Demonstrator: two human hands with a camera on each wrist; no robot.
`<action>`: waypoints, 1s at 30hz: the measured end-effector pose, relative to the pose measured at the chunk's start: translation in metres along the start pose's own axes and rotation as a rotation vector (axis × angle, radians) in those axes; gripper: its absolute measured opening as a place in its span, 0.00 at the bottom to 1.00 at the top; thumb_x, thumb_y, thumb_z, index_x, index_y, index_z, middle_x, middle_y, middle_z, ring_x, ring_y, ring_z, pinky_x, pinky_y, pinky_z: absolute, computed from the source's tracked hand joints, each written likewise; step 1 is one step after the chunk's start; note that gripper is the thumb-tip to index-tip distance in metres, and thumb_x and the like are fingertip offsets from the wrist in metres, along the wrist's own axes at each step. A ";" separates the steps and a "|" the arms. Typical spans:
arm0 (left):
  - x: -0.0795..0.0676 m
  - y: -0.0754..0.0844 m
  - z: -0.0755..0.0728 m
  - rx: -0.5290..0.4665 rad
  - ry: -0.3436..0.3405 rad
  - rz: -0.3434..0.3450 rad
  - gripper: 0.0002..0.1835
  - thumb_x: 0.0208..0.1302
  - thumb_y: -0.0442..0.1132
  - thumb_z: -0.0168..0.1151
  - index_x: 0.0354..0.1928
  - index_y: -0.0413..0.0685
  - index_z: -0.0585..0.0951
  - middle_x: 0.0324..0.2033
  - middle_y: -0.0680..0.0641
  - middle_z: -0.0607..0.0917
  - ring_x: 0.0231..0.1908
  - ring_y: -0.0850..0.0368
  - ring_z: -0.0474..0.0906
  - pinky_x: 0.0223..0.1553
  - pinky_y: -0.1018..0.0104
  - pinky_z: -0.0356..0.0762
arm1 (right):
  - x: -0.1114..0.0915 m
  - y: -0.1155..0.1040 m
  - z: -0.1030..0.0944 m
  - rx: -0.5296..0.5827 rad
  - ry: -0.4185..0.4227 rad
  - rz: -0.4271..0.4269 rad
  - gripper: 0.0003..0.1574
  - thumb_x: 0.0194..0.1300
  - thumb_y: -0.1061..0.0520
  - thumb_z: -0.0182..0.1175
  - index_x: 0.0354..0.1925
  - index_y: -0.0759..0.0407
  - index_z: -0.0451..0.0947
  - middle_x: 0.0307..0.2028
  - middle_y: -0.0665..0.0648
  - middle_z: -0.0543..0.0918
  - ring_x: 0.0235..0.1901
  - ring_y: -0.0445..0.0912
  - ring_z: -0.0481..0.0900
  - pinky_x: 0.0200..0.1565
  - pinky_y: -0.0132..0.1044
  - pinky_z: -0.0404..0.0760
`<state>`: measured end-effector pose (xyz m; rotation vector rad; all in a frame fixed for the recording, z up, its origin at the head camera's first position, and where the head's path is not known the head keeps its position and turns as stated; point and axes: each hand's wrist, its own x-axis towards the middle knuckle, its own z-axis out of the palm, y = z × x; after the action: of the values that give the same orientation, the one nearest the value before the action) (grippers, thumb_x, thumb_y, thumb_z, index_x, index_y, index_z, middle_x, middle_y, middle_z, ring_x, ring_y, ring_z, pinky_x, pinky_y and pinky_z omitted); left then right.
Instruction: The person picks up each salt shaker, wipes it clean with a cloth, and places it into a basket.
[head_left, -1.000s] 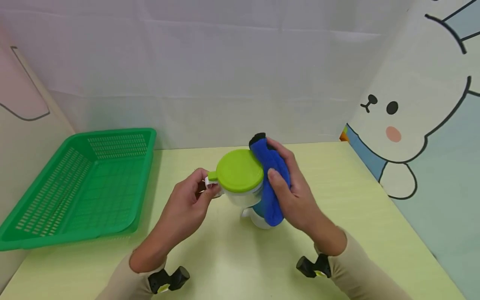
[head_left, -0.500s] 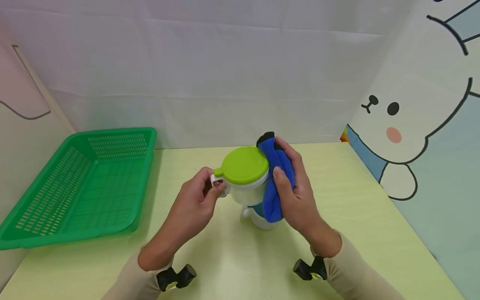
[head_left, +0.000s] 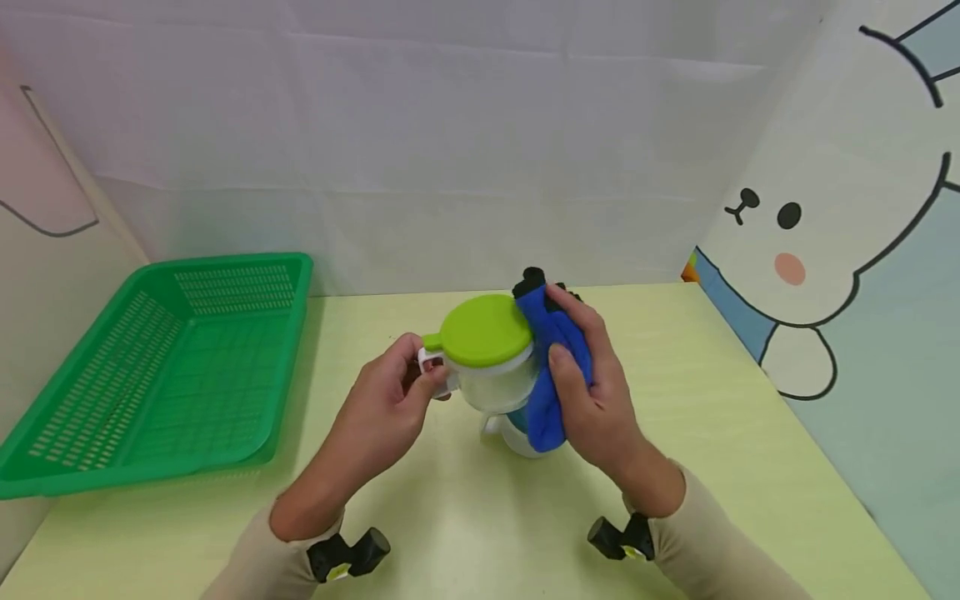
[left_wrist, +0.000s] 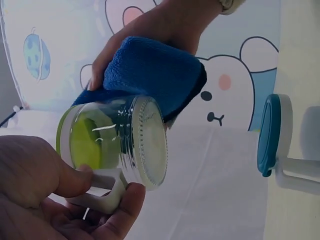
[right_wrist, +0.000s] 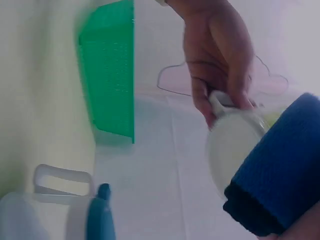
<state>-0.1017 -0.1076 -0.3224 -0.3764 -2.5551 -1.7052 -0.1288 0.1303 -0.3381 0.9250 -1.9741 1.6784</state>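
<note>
My left hand (head_left: 386, 408) pinches the white handle of a clear jar (left_wrist: 105, 135) with a lime-green lid (head_left: 486, 331), held above the table. In the left wrist view the jar lies sideways across the picture, its ridged base to the right. A folded blue cloth (head_left: 551, 367) with black edging is gripped in my right hand (head_left: 603, 400) and pressed against the jar's right side. Below, a second white-handled container with a teal lid (left_wrist: 270, 135) stands on the table, mostly covered by the jar and cloth in the head view.
At the left of the table (head_left: 465, 533) sits a green plastic basket (head_left: 288, 375) with slotted walls. A white sheet (head_left: 420, 150) hangs behind the table, and a wall panel with a cartoon animal (head_left: 840, 217) borders the right side.
Both hands, the jar and the cloth first shifted slightly right, then the jar eased back a little left. The cloth has stayed against the jar's side. The teal-lidded container has not moved.
</note>
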 end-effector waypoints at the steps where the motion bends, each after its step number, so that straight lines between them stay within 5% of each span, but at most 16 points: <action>1: 0.000 -0.001 0.001 -0.003 0.009 -0.004 0.05 0.76 0.34 0.60 0.43 0.43 0.73 0.43 0.44 0.84 0.42 0.52 0.85 0.36 0.64 0.81 | -0.002 0.000 0.002 -0.030 0.015 -0.029 0.35 0.75 0.65 0.46 0.77 0.58 0.59 0.67 0.58 0.68 0.61 0.56 0.72 0.61 0.41 0.74; 5: -0.001 -0.001 0.000 -0.077 -0.001 -0.008 0.04 0.76 0.33 0.59 0.45 0.42 0.74 0.45 0.44 0.83 0.43 0.51 0.84 0.46 0.64 0.84 | -0.013 0.006 0.009 -0.071 0.070 -0.077 0.34 0.74 0.65 0.48 0.76 0.60 0.60 0.62 0.60 0.70 0.56 0.55 0.73 0.56 0.39 0.75; 13: -0.002 0.000 -0.003 -0.052 -0.050 0.045 0.04 0.75 0.32 0.61 0.43 0.42 0.75 0.40 0.44 0.84 0.42 0.50 0.85 0.42 0.62 0.83 | -0.001 0.003 -0.005 0.041 -0.004 0.152 0.33 0.81 0.64 0.41 0.79 0.49 0.56 0.70 0.53 0.68 0.67 0.52 0.70 0.65 0.40 0.72; 20: 0.003 0.002 0.005 -0.079 0.023 -0.025 0.05 0.77 0.35 0.59 0.44 0.42 0.73 0.42 0.44 0.83 0.41 0.52 0.84 0.45 0.61 0.85 | -0.015 0.009 0.014 -0.117 0.109 -0.135 0.30 0.78 0.59 0.51 0.75 0.59 0.62 0.64 0.63 0.66 0.58 0.57 0.71 0.56 0.40 0.75; 22: 0.003 0.003 0.004 -0.080 0.007 -0.024 0.05 0.77 0.34 0.59 0.42 0.42 0.72 0.42 0.44 0.83 0.41 0.51 0.84 0.45 0.61 0.85 | -0.020 0.015 0.016 -0.126 0.141 -0.160 0.30 0.79 0.58 0.50 0.74 0.62 0.61 0.63 0.64 0.67 0.58 0.56 0.72 0.58 0.40 0.75; 28: 0.002 0.004 -0.001 -0.048 -0.048 0.040 0.05 0.75 0.31 0.60 0.44 0.42 0.73 0.41 0.44 0.82 0.41 0.51 0.85 0.44 0.60 0.85 | -0.007 0.014 0.002 0.017 0.088 0.038 0.33 0.79 0.67 0.42 0.78 0.57 0.57 0.68 0.57 0.70 0.64 0.54 0.72 0.64 0.41 0.71; 30: 0.003 0.005 0.000 -0.036 -0.027 0.046 0.06 0.75 0.31 0.61 0.43 0.42 0.72 0.40 0.44 0.81 0.40 0.52 0.84 0.43 0.61 0.85 | -0.003 0.010 0.001 0.000 0.081 0.031 0.32 0.80 0.64 0.44 0.78 0.55 0.59 0.68 0.57 0.69 0.63 0.55 0.71 0.63 0.42 0.72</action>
<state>-0.1036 -0.1051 -0.3177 -0.4592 -2.5164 -1.7438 -0.1337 0.1303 -0.3471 0.8173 -1.9453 1.7053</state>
